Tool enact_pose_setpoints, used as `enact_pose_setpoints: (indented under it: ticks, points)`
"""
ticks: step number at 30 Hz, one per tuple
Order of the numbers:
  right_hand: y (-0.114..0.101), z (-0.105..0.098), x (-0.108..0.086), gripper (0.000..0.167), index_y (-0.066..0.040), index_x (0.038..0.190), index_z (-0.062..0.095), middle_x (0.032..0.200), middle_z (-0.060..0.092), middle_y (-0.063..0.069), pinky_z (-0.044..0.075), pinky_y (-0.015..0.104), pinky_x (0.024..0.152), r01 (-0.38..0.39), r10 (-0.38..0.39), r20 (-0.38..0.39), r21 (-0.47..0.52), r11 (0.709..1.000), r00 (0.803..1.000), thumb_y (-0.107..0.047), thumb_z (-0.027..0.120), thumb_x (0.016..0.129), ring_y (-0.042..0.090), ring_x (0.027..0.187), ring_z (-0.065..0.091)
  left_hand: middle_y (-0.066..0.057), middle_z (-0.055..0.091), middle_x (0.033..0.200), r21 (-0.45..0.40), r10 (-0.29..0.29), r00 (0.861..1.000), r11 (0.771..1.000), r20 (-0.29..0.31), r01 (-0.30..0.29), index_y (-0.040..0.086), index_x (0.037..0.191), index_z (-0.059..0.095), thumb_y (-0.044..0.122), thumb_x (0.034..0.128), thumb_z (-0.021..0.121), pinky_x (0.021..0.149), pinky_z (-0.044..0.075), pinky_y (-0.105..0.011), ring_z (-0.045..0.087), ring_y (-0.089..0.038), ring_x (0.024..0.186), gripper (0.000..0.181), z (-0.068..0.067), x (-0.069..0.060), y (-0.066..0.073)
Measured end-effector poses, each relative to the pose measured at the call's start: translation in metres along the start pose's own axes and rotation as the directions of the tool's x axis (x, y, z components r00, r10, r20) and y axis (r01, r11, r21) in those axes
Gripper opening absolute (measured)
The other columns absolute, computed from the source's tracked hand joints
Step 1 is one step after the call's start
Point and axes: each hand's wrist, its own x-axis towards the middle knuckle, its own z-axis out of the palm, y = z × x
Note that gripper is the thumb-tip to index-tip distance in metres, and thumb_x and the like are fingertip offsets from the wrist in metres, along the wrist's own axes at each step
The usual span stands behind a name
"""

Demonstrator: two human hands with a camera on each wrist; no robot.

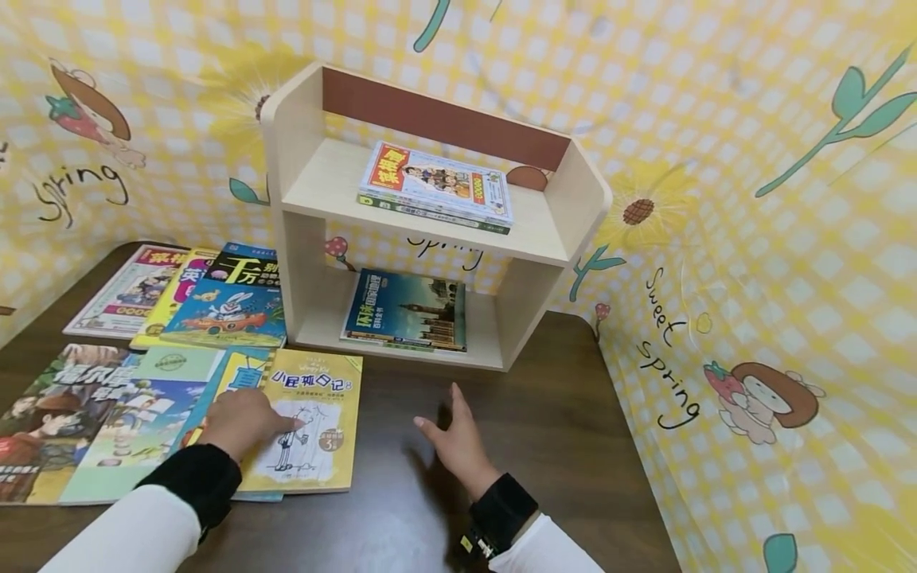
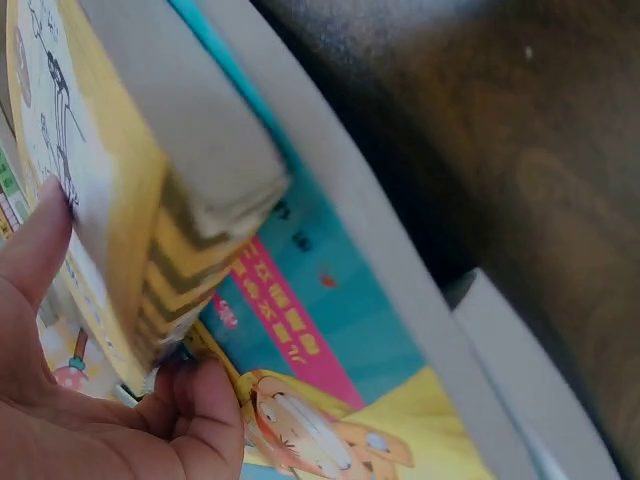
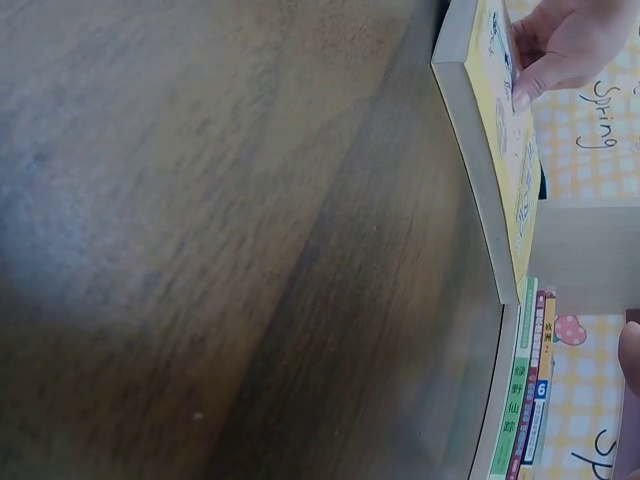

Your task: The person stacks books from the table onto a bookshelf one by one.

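Observation:
My left hand (image 1: pixel 239 423) holds a thick yellow book (image 1: pixel 337 414) with a line-drawn figure on its cover. In the left wrist view the thumb (image 2: pixel 40 235) presses the cover while the curled fingers (image 2: pixel 205 410) are at the striped spine. That book lies over a teal book (image 2: pixel 370 310) with a cartoon animal on it. My right hand (image 1: pixel 462 444) is above the dark table, right of the yellow book, thumb and fingers spread and holding nothing. Only a fingertip of it shows at the edge of the right wrist view.
A cream two-level shelf (image 1: pixel 297 278) stands at the back. A stack of books (image 1: pixel 437 187) lies on its upper level and another stack (image 1: pixel 404 310) below. More books (image 1: pixel 229 310) and magazines (image 1: pixel 50 430) cover the table's left side. Patterned cloth (image 1: pixel 745 318) hangs around.

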Motion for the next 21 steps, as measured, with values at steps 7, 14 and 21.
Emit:
enact_pose_setpoints:
  ticks: [7,14,21]
  points:
    - [0.006,-0.005,-0.003,0.087,0.001,0.152,0.019,0.154,0.027,0.024,0.027,0.057,0.111,-0.002,0.001,-0.016,-0.007,1.000,1.000,-0.031,0.070,0.089,0.040,0.140,0.027,-0.026,0.050,0.088,-0.128,-0.030,0.999,0.991,0.027,0.033,-0.023,0.113,0.044,0.050,0.0734,0.080,0.074,0.045,-0.043,0.050,-0.039,0.084,0.090,0.000,0.001,-0.003]
    - [0.010,-0.003,-0.004,0.086,0.001,0.152,0.019,0.154,0.027,0.024,0.027,0.057,0.111,-0.025,0.025,-0.019,0.018,1.000,0.999,-0.030,0.070,0.090,0.039,0.140,0.028,-0.029,0.052,0.095,-0.221,0.018,0.998,0.975,0.052,-0.006,-0.024,0.123,0.036,0.034,0.0818,0.077,0.074,0.048,-0.041,0.053,-0.037,0.086,0.082,-0.003,-0.003,-0.001]
    - [0.004,-0.001,-0.006,0.085,0.004,0.151,0.019,0.151,0.032,0.026,0.030,0.055,0.110,-0.001,-0.001,0.024,0.092,0.996,1.000,-0.028,0.069,0.090,0.040,0.139,0.031,-0.033,0.052,0.107,-0.211,0.165,0.986,0.963,-0.038,-0.169,-0.023,0.136,0.027,0.026,0.0926,0.065,0.084,0.048,-0.051,0.053,-0.039,0.093,0.075,-0.010,-0.006,0.006]
